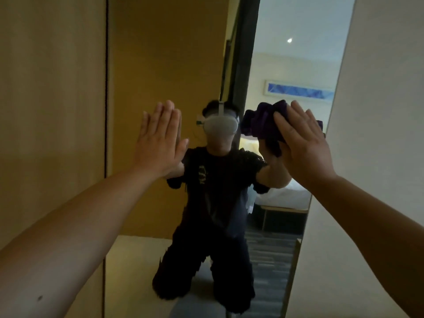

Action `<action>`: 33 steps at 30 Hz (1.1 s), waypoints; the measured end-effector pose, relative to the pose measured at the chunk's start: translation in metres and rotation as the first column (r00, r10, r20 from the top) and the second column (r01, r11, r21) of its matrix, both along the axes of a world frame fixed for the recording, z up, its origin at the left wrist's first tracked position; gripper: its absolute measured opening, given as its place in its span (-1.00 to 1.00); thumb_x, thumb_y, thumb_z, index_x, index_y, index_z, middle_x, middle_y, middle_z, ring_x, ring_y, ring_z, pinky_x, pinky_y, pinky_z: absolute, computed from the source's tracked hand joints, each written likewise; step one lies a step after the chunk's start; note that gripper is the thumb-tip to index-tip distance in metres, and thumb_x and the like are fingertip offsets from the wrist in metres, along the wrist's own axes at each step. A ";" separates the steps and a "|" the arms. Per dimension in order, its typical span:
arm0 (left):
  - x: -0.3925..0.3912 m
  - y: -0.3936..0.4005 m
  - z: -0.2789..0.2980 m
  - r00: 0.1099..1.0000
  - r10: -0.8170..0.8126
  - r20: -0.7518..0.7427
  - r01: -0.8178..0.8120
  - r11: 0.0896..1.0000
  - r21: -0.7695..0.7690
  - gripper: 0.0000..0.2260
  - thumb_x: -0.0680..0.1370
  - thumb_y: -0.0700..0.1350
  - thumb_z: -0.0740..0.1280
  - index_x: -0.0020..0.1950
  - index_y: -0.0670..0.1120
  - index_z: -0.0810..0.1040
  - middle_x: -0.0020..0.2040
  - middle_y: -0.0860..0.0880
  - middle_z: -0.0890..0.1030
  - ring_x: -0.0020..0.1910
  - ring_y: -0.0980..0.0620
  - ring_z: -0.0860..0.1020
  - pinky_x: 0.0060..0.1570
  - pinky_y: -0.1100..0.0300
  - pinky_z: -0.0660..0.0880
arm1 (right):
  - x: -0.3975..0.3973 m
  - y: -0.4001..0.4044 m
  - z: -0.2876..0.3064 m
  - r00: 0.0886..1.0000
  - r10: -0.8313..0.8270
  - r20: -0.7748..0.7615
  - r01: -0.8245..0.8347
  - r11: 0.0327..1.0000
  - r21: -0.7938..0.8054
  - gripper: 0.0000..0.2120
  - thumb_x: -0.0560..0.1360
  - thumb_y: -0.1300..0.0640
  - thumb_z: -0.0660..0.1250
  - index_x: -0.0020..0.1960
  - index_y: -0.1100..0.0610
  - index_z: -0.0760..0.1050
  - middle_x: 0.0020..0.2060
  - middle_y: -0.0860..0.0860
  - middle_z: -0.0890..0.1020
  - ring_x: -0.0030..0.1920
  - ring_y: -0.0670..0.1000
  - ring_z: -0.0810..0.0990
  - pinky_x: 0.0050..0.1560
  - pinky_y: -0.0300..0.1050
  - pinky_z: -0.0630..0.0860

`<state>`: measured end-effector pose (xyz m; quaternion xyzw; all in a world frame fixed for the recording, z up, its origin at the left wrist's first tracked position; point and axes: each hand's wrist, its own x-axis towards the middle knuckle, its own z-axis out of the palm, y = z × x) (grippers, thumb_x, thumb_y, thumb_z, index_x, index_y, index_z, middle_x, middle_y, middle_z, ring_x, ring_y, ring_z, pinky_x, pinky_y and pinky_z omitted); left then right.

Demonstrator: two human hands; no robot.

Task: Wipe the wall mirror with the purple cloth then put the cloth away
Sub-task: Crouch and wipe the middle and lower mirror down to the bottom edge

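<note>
A tall wall mirror [160, 53] fills the middle of the head view, set between a wooden panel on the left and a pale wall on the right. My right hand [302, 143] presses a bunched purple cloth [263, 125] flat against the glass at about head height, near the mirror's right side. The fingers lie straight over the cloth, which bulges out to the left of the palm. My left hand [160, 138] rests flat on the glass to the left, fingers together and nothing in it. The mirror shows a person in dark clothes with a headset.
A wooden wall panel [50, 111] borders the mirror on the left, and a pale wall [378, 111] on the right. The reflection shows a bed, a blue picture and a patterned carpet behind me.
</note>
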<state>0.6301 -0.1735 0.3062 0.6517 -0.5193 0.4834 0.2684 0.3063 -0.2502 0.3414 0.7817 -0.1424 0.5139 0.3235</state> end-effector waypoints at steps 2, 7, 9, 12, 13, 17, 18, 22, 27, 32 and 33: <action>0.002 -0.006 -0.003 1.000 -0.007 0.011 0.007 1.000 -0.025 -0.34 0.65 0.22 -0.22 0.62 -0.19 -0.11 0.63 -0.19 -0.08 0.61 -0.15 -0.13 0.54 -0.23 -0.04 | -0.001 -0.008 -0.009 1.000 -0.012 0.015 0.012 1.000 -0.004 -0.55 0.60 0.07 0.08 0.44 0.19 0.35 0.45 0.21 0.37 0.50 0.21 0.21 0.47 0.27 0.19; 0.006 -0.012 -0.008 0.998 -0.017 0.059 0.022 0.996 -0.092 -0.33 0.66 0.22 -0.19 0.62 -0.21 -0.04 0.63 -0.19 -0.02 0.61 -0.17 -0.06 0.54 -0.23 -0.02 | -0.001 -0.026 0.004 0.999 -0.024 0.044 0.026 0.999 -0.028 -0.58 0.63 0.06 0.09 0.41 0.21 0.39 0.41 0.25 0.40 0.46 0.28 0.30 0.40 0.36 0.30; 0.008 -0.014 -0.008 0.997 -0.021 0.079 0.030 0.993 -0.111 -0.34 0.66 0.20 -0.17 0.62 -0.22 0.00 0.63 -0.21 0.01 0.61 -0.18 -0.03 0.54 -0.24 -0.01 | 0.000 -0.029 0.034 0.997 -0.031 0.078 0.033 0.999 -0.028 -0.58 0.65 0.03 0.06 0.40 0.21 0.41 0.38 0.26 0.43 0.38 0.33 0.38 0.31 0.38 0.38; 0.008 -0.016 -0.007 0.997 -0.015 0.080 0.026 0.991 -0.133 -0.34 0.65 0.19 -0.15 0.60 -0.24 0.07 0.62 -0.22 0.04 0.61 -0.18 -0.03 0.54 -0.24 -0.02 | 0.004 -0.030 0.085 0.985 -0.075 0.158 0.084 0.995 -0.049 -0.59 0.64 0.04 0.05 0.41 0.18 0.40 0.38 0.23 0.43 0.37 0.32 0.38 0.34 0.36 0.34; 0.008 -0.017 -0.008 0.996 -0.013 0.084 0.025 0.990 -0.141 -0.34 0.65 0.19 -0.14 0.60 -0.24 0.09 0.62 -0.22 0.05 0.61 -0.18 -0.02 0.54 -0.24 -0.01 | 0.006 -0.031 0.101 0.980 -0.091 0.177 0.103 0.993 -0.059 -0.57 0.64 0.04 0.04 0.41 0.17 0.40 0.40 0.22 0.41 0.41 0.31 0.34 0.39 0.33 0.29; 0.008 -0.019 -0.008 0.994 0.001 0.109 0.017 0.986 -0.166 -0.34 0.65 0.18 -0.14 0.59 -0.25 0.11 0.62 -0.23 0.06 0.61 -0.19 0.00 0.54 -0.25 0.01 | 0.012 -0.042 0.156 0.970 -0.184 0.158 0.196 0.978 -0.064 -0.60 0.66 0.07 0.07 0.47 0.10 0.34 0.47 0.17 0.34 0.46 0.27 0.26 0.46 0.27 0.21; 0.009 -0.019 -0.008 0.994 0.005 0.111 0.014 0.985 -0.169 -0.34 0.65 0.18 -0.14 0.60 -0.25 0.10 0.62 -0.23 0.06 0.61 -0.19 0.00 0.54 -0.24 0.00 | 0.013 -0.047 0.164 0.971 -0.186 0.150 0.194 0.980 -0.046 -0.60 0.67 0.07 0.08 0.49 0.10 0.32 0.48 0.16 0.32 0.48 0.26 0.25 0.48 0.24 0.18; 0.009 -0.020 -0.008 0.992 -0.005 0.127 0.031 0.978 -0.206 -0.35 0.65 0.16 -0.10 0.60 -0.24 0.07 0.62 -0.22 0.05 0.61 -0.18 -0.01 0.54 -0.23 -0.01 | 0.017 -0.057 0.162 0.979 -0.122 0.165 0.132 0.990 -0.051 -0.58 0.66 0.01 0.06 0.47 0.10 0.33 0.41 0.14 0.41 0.36 0.20 0.39 0.40 0.12 0.31; 0.014 -0.029 -0.010 0.991 0.055 0.124 -0.025 0.972 -0.233 -0.37 0.65 0.16 -0.10 0.62 -0.21 0.04 0.63 -0.19 0.00 0.61 -0.17 -0.02 0.54 -0.23 0.00 | 0.014 -0.061 0.107 0.987 -0.087 0.135 0.098 0.992 -0.078 -0.63 0.65 0.04 0.17 0.44 0.08 0.37 0.37 0.12 0.46 0.33 0.16 0.44 0.37 0.12 0.36; 0.006 -0.015 -0.008 0.994 -0.033 0.104 0.052 0.980 -0.193 -0.32 0.65 0.21 -0.17 0.61 -0.24 0.05 0.62 -0.21 0.02 0.61 -0.17 -0.05 0.54 -0.23 -0.03 | 0.003 -0.066 -0.010 0.996 -0.086 0.011 0.086 0.994 -0.065 -0.51 0.55 0.17 0.37 0.44 0.09 0.36 0.45 0.11 0.39 0.48 0.15 0.31 0.45 0.23 0.26; 0.006 -0.015 -0.007 0.995 -0.038 0.091 0.055 0.981 -0.187 -0.32 0.64 0.21 -0.18 0.60 -0.24 0.05 0.62 -0.22 0.02 0.61 -0.17 -0.05 0.54 -0.23 -0.04 | 0.002 -0.068 -0.036 0.996 -0.093 -0.020 0.091 0.994 -0.056 -0.45 0.50 0.18 0.42 0.45 0.09 0.35 0.46 0.11 0.37 0.50 0.14 0.28 0.47 0.23 0.23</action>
